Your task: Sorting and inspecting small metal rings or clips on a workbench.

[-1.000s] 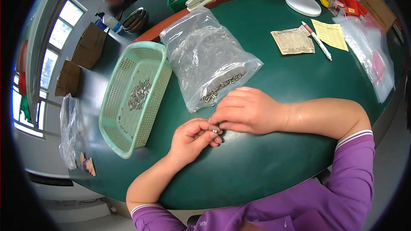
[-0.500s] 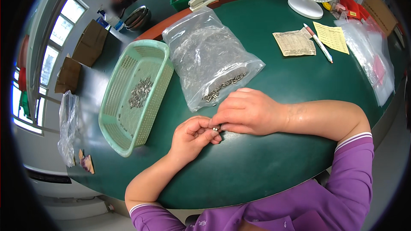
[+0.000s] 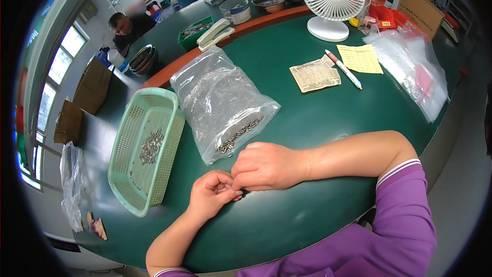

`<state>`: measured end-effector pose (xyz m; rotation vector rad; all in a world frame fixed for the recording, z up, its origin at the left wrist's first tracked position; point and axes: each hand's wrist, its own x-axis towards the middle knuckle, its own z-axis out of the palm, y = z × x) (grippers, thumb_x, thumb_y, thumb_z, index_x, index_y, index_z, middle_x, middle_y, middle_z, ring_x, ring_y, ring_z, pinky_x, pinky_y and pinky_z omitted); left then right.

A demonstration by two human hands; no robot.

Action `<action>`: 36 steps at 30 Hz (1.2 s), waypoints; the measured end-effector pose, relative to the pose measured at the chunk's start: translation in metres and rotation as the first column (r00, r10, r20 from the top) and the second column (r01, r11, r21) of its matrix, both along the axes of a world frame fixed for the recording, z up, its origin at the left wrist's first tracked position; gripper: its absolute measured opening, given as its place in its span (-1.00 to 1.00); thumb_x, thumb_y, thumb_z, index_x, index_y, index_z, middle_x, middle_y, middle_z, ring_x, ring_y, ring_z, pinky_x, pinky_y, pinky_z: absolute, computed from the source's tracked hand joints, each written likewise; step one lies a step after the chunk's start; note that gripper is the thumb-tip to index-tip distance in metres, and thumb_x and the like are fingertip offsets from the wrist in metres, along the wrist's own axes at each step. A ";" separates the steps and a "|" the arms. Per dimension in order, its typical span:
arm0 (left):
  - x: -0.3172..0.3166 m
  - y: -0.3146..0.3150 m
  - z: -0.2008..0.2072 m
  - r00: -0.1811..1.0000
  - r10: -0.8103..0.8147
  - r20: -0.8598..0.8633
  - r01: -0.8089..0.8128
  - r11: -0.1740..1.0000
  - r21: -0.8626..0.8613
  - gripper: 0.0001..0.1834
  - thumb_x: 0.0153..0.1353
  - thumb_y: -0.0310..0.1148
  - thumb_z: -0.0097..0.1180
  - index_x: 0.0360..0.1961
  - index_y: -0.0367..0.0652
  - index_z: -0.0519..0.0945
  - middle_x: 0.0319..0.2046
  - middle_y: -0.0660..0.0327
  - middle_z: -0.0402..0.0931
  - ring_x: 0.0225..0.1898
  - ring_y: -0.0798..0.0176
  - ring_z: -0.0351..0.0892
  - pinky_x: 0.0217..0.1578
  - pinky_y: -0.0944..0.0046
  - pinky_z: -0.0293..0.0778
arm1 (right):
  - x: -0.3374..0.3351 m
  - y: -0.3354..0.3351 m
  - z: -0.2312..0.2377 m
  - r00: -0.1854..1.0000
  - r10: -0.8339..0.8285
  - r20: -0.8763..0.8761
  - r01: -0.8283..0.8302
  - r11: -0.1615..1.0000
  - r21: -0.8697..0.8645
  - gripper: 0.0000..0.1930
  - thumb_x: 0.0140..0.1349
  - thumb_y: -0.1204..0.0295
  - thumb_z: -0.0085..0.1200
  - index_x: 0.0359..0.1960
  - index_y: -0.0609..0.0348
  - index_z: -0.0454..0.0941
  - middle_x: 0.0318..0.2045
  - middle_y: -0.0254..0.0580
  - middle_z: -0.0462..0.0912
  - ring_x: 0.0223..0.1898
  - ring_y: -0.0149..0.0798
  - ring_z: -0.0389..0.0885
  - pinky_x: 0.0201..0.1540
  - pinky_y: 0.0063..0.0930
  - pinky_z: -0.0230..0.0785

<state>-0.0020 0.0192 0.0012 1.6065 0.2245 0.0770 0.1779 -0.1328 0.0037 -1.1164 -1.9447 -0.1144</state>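
My left hand [image 3: 211, 195] is closed in a pinch low over the green table, its thumb and fingers curled around small metal pieces that are now mostly covered. Meeting it from the right, my right hand [image 3: 266, 166] has its fingers drawn together against the left fingertips, and they hide whatever lies between. Just beyond both hands lies a clear plastic bag [image 3: 215, 92] with short shiny metal cylinders [image 3: 240, 134] gathered in its near end. To its left stands a pale green mesh basket [image 3: 171, 156], and a heap of similar small metal pieces [image 3: 152, 147] rests on its floor.
A white fan [image 3: 328, 31] stands at the far right. Nearer are two paper slips [image 3: 315, 75], a pen [image 3: 343, 69] and plastic bags [image 3: 405, 66]. A stapler [image 3: 215, 35] sits on the orange-brown ledge [image 3: 271, 19]. Another person [image 3: 134, 28] sits far left.
The view has shifted, so the table things appear lower and further left. Shiny metal ends showed at my left fingertips before; my right fingers now cover them. Both hands stay together.
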 end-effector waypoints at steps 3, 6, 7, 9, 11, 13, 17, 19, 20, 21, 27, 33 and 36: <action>-0.001 -0.003 0.003 0.999 0.037 -0.022 -0.037 0.999 -0.011 -0.82 0.12 -0.75 0.22 -0.30 -0.37 0.50 -0.26 0.12 0.57 -0.29 0.27 0.70 -0.25 0.36 0.68 | 0.000 -0.001 -0.001 0.999 -0.015 0.038 0.016 0.999 -0.047 -0.86 0.13 0.37 0.20 -0.27 -0.03 0.55 -0.28 -0.45 0.54 -0.22 -0.32 0.52 -0.18 -0.35 0.34; 0.002 -0.005 0.002 0.998 0.056 -0.029 -0.057 0.997 -0.044 -0.81 0.12 -0.78 0.20 -0.28 -0.38 0.49 -0.27 0.10 0.57 -0.29 0.26 0.70 -0.25 0.35 0.69 | 0.002 -0.001 -0.006 0.998 -0.039 0.051 0.040 0.999 -0.015 -0.86 0.14 0.37 0.19 -0.27 -0.02 0.53 -0.29 -0.43 0.53 -0.23 -0.30 0.50 -0.19 -0.34 0.33; 0.002 -0.005 0.002 0.998 0.050 -0.026 -0.051 0.998 -0.037 -0.81 0.12 -0.78 0.20 -0.28 -0.38 0.49 -0.27 0.10 0.57 -0.29 0.26 0.70 -0.25 0.35 0.69 | 0.002 0.000 -0.007 0.998 -0.046 0.054 0.046 0.999 -0.008 -0.86 0.14 0.37 0.19 -0.27 -0.02 0.53 -0.29 -0.43 0.53 -0.23 -0.30 0.50 -0.19 -0.34 0.33; 0.002 -0.006 0.004 0.996 0.079 -0.046 -0.080 0.996 -0.029 -0.79 0.10 -0.80 0.19 -0.27 -0.38 0.49 -0.29 0.09 0.57 -0.30 0.26 0.68 -0.25 0.33 0.68 | 0.003 0.001 -0.008 0.997 -0.049 0.063 0.049 0.999 0.008 -0.84 0.15 0.37 0.18 -0.24 -0.01 0.53 -0.29 -0.40 0.53 -0.22 -0.29 0.50 -0.17 -0.34 0.33; 0.001 -0.005 0.001 0.996 0.081 -0.037 -0.083 0.996 -0.043 -0.79 0.10 -0.79 0.20 -0.26 -0.38 0.50 -0.29 0.09 0.57 -0.32 0.27 0.68 -0.27 0.33 0.67 | 0.002 0.003 -0.007 0.996 -0.048 0.078 0.049 0.999 -0.006 -0.85 0.16 0.36 0.18 -0.24 -0.01 0.53 -0.29 -0.38 0.52 -0.21 -0.27 0.51 -0.16 -0.33 0.33; 0.000 -0.005 0.003 0.995 0.090 -0.034 -0.091 0.995 -0.045 -0.76 0.10 -0.75 0.23 -0.22 -0.36 0.50 -0.32 0.10 0.59 -0.35 0.31 0.66 -0.29 0.35 0.63 | 0.002 0.002 -0.005 0.995 -0.028 0.094 0.030 0.999 -0.019 -0.85 0.17 0.35 0.18 -0.24 -0.01 0.54 -0.30 -0.35 0.52 -0.20 -0.25 0.52 -0.15 -0.32 0.34; 0.000 -0.002 0.001 0.996 0.078 -0.050 -0.083 0.992 -0.090 -0.68 0.14 -0.70 0.22 -0.09 -0.35 0.46 -0.39 0.16 0.60 -0.34 0.33 0.64 -0.24 0.37 0.58 | 0.004 0.008 -0.001 0.998 0.009 -0.067 -0.020 0.985 -0.170 -0.86 0.21 0.33 0.18 -0.23 0.03 0.55 -0.32 -0.25 0.53 -0.18 -0.12 0.54 -0.11 -0.28 0.38; 0.001 -0.001 -0.004 0.998 0.070 -0.004 -0.070 0.993 -0.098 -0.70 0.18 -0.67 0.19 -0.06 -0.34 0.46 -0.35 0.14 0.61 -0.32 0.33 0.64 -0.25 0.36 0.59 | 0.003 0.007 0.002 0.950 -0.122 -0.288 0.021 0.944 -0.329 -0.88 0.23 0.36 0.13 -0.28 0.10 0.55 -0.33 -0.22 0.54 -0.19 -0.06 0.55 -0.14 -0.22 0.41; 0.004 -0.006 -0.001 0.994 0.104 -0.016 -0.105 0.988 -0.113 -0.74 0.21 -0.64 0.18 -0.08 -0.34 0.47 -0.35 0.15 0.61 -0.32 0.34 0.65 -0.27 0.37 0.60 | 0.006 0.008 0.000 0.924 -0.102 -0.369 -0.033 0.939 -0.342 -0.88 0.27 0.37 0.10 -0.28 0.14 0.56 -0.31 -0.16 0.58 -0.19 -0.03 0.57 -0.14 -0.22 0.43; 0.007 -0.012 0.004 0.990 0.139 -0.031 -0.142 0.982 -0.123 -0.77 0.24 -0.60 0.17 -0.09 -0.34 0.48 -0.34 0.16 0.61 -0.32 0.35 0.65 -0.28 0.38 0.60 | 0.009 0.009 -0.004 0.904 -0.105 -0.414 -0.061 0.927 -0.369 -0.87 0.32 0.37 0.07 -0.26 0.16 0.57 -0.30 -0.17 0.59 -0.20 -0.16 0.59 -0.13 -0.32 0.44; 0.009 -0.019 0.011 0.969 0.222 -0.107 -0.223 0.975 0.010 -0.88 0.32 -0.46 0.13 -0.19 -0.29 0.54 -0.36 0.24 0.59 -0.40 0.44 0.61 -0.42 0.43 0.58 | 0.020 0.017 -0.010 0.594 -0.092 -0.799 -0.521 0.713 -0.469 -0.77 0.49 0.29 -0.09 -0.15 0.19 0.51 -0.28 -0.38 0.53 -0.19 -0.50 0.49 -0.08 -0.51 0.42; 0.009 -0.023 0.010 0.964 0.257 -0.073 -0.259 0.966 -0.016 -0.88 0.37 -0.41 0.08 -0.20 -0.25 0.52 -0.30 0.21 0.58 -0.43 0.43 0.59 -0.45 0.44 0.54 | 0.024 0.013 -0.005 0.583 -0.103 -0.806 -0.537 0.696 -0.477 -0.72 0.50 0.19 -0.14 -0.16 0.15 0.48 -0.28 -0.39 0.51 -0.22 -0.47 0.47 -0.09 -0.51 0.37; 0.008 -0.019 0.011 0.967 0.246 -0.071 -0.249 0.968 -0.040 -0.88 0.38 -0.41 0.06 -0.21 -0.26 0.51 -0.30 0.19 0.58 -0.43 0.41 0.60 -0.46 0.42 0.56 | 0.025 0.013 -0.003 0.585 -0.113 -0.803 -0.528 0.699 -0.482 -0.69 0.49 0.14 -0.12 -0.19 0.12 0.48 -0.30 -0.39 0.50 -0.22 -0.45 0.46 -0.09 -0.51 0.34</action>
